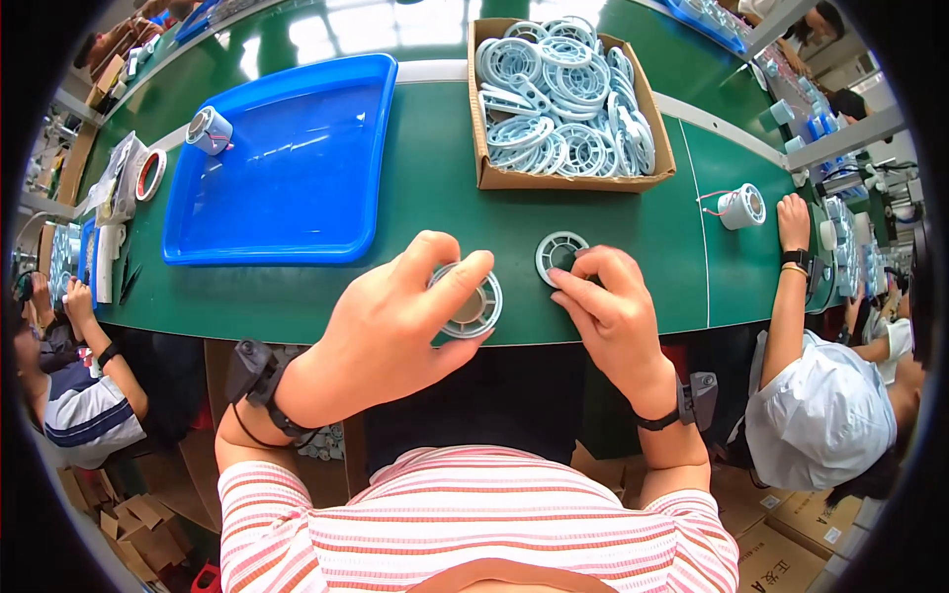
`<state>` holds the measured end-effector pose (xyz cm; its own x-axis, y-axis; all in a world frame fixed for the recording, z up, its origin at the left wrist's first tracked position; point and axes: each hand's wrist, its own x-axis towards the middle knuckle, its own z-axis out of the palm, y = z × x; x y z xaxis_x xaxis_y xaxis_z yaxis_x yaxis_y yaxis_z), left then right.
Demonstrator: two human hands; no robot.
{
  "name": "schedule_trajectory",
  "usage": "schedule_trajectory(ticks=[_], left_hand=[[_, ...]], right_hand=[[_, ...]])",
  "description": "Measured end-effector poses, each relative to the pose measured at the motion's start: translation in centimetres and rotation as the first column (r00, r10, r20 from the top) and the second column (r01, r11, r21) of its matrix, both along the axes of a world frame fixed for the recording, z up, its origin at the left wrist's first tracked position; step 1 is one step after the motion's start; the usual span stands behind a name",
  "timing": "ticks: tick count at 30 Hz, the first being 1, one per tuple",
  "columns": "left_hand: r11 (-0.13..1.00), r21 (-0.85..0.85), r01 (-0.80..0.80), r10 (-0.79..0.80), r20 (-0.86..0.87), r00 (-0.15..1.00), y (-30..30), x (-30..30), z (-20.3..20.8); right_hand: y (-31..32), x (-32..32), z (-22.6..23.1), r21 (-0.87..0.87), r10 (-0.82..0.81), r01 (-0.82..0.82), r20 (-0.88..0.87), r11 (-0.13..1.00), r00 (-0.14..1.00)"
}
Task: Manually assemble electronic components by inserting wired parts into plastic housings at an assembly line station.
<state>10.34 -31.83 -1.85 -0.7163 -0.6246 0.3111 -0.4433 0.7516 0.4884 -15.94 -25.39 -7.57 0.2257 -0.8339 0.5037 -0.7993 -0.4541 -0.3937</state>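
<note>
Left hand [395,331] cups a round grey housing [473,306] near the front edge of the green counter [633,227], thumb and fingers curled over its rim. Right hand [613,311] pinches a pale ring-shaped grille [560,252] lying flat on the counter just to the right of the housing; fingertips sit on the ring's right edge.

Step, as judged: the two parts are being brought together, ring not yet on the housing. The next move would call for lifting the ring level and centring it over the housing's open face while the left hand steadies it.

Count: one housing in hand, one ring in hand. One cardboard box [484,148] behind, heaped with like rings, too many and too overlapped to count. One blue tray [297,168] to the left. Two small cylindrical units: one at the tray's far left corner [209,129], one with wires [741,206] at right. Neighbouring workers sit on both sides.
</note>
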Motion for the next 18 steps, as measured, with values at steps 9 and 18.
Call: schedule_trajectory(ticks=[9,18], left_hand=[[0.687,0.725,0.035,0.194,-0.23,0.954,1.0,-1.6,-3.4],[0.55,0.811,0.2,0.192,-0.356,0.915,0.4,-3.3,-4.7]], right_hand=[[-0.6,-0.9,0.1,0.24,0.068,-0.133,0.264,0.961,0.962],[0.0,4.3,2.8,0.205,0.053,-0.155,0.432,0.966,0.9]])
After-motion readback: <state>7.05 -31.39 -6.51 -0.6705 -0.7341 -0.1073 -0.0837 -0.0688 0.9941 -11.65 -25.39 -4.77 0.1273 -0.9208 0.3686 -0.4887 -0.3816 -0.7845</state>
